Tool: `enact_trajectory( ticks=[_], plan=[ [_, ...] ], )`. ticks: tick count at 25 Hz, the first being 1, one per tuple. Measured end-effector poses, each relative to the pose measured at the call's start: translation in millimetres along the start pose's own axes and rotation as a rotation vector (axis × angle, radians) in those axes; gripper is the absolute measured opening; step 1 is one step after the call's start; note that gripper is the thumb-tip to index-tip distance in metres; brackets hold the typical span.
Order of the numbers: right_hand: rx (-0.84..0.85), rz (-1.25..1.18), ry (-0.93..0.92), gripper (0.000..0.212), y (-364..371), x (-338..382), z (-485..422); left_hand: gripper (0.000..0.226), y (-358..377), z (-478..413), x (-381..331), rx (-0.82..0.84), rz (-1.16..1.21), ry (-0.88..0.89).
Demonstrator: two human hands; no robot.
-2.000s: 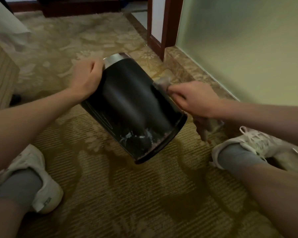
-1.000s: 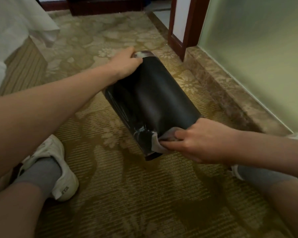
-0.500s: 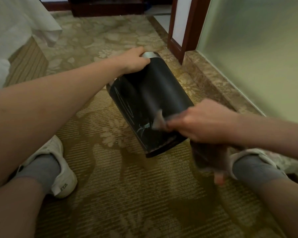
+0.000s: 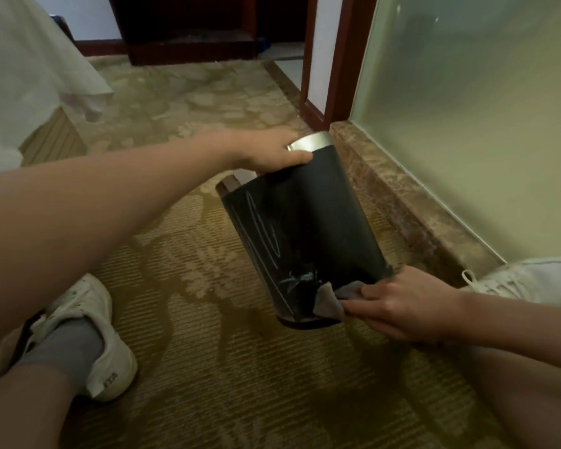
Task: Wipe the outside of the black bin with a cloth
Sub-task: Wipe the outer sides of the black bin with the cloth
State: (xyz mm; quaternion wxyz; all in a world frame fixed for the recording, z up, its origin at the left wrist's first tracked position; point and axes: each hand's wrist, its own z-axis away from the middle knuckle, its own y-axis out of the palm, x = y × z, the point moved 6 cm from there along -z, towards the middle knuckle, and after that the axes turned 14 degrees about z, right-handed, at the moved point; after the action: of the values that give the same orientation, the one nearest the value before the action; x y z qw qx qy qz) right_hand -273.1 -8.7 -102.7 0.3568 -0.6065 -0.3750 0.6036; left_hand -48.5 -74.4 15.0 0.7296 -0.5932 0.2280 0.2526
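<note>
The black bin [image 4: 308, 228] is tilted over the carpet, its silver rim [image 4: 310, 142] pointing away from me and its base toward me. White streaks mark its left side. My left hand [image 4: 269, 152] grips the bin at the silver rim. My right hand [image 4: 402, 303] holds a grey cloth [image 4: 329, 301] pressed against the bin's lower right edge near the base. Part of the cloth is hidden inside my fist.
Patterned carpet [image 4: 240, 367] covers the floor. My white shoes [image 4: 107, 345] [image 4: 531, 280] sit on either side. A marble kerb [image 4: 402, 202] and frosted glass wall [image 4: 483, 124] run along the right. A white bed sheet [image 4: 30, 92] hangs at the left; a dark wooden door frame [image 4: 340, 59] stands behind.
My right hand with the cloth has slid down the bin's side to its base edge. The bin has tipped a little more upright, and my left hand keeps its grip on the rim.
</note>
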Motion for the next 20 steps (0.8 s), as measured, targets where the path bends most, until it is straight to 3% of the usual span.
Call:
enact_trajectory(
  ticks=[3,5,8,10,12,14,17,20],
  plan=[
    [0.057,0.057,-0.104,0.035,-1.1,13.0,-0.3,0.030,4.7,5.7,8.5,-0.089,-0.096,0.063],
    [0.034,0.145,-0.133,0.036,-11.1,6.7,-13.2,0.042,6.6,7.7,17.0,-0.091,-0.069,0.064],
    [-0.080,0.180,0.104,0.028,-35.2,-30.8,-46.2,0.057,6.5,6.5,21.4,-0.083,0.022,0.044],
    [-0.120,0.165,0.178,0.030,-34.3,-30.8,-54.8,0.052,3.6,5.6,20.0,-0.120,0.022,0.062],
    [0.058,0.112,0.018,0.037,-8.4,5.5,-49.6,0.035,-1.3,4.8,21.2,-0.218,0.030,0.109],
    [0.227,0.120,-0.169,0.045,3.9,39.3,-39.2,0.034,-3.6,5.5,26.1,-0.368,0.032,0.165],
    [0.088,0.098,-0.004,0.043,-16.1,2.6,-61.5,0.038,-6.2,6.8,23.3,-0.608,-0.067,0.247],
    [-0.114,0.123,0.166,0.038,-38.8,-24.6,-69.7,0.040,-12.7,4.7,8.5,-0.609,-0.215,0.254]
  ],
)
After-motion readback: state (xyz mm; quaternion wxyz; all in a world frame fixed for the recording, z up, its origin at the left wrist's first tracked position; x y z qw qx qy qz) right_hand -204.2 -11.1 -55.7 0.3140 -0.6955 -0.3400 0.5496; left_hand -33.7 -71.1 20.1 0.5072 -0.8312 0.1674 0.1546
